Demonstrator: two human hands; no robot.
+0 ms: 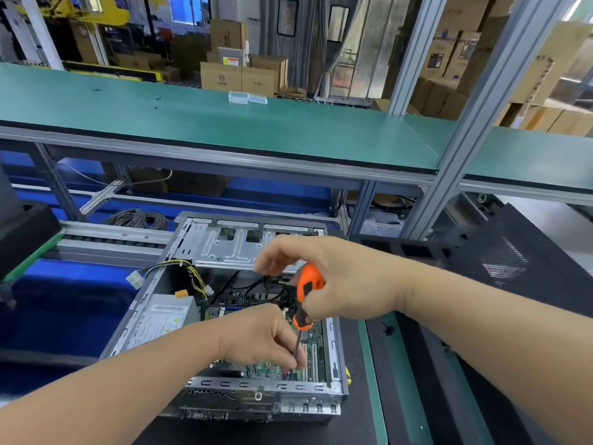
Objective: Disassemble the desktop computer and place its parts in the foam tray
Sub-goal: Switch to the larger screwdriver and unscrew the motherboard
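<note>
In the head view, the desktop computer case [224, 316] lies on its side on the dark mat at the near edge of the bench [372, 364], its side panel already off and the inside exposed. A dark perforated panel [500, 261], likely that cover, rests toward the right edge. Inside, the power supply [160, 319] sits along the left wall with its yellow-and-black cable bundle [192, 274] hanging loose, the silver drive cage [231, 245] is at the far end, and the green motherboard [308, 345] lies on the case floor. None of these looks removed, so most of the disassembly seems left to do. A black foam block [22, 232] shows at the left edge; whether it is the tray cannot be told, and no parts are seen in it.

The right hand [340, 277] is raised over the case, fingers curled round the orange handle of the screwdriver [306, 293], whose shaft slants down to the board near the case's near wall. The left hand [260, 338] reaches in from the left, its fingers pinching the shaft just above the tip, apparently steadying it on a motherboard screw.
</note>
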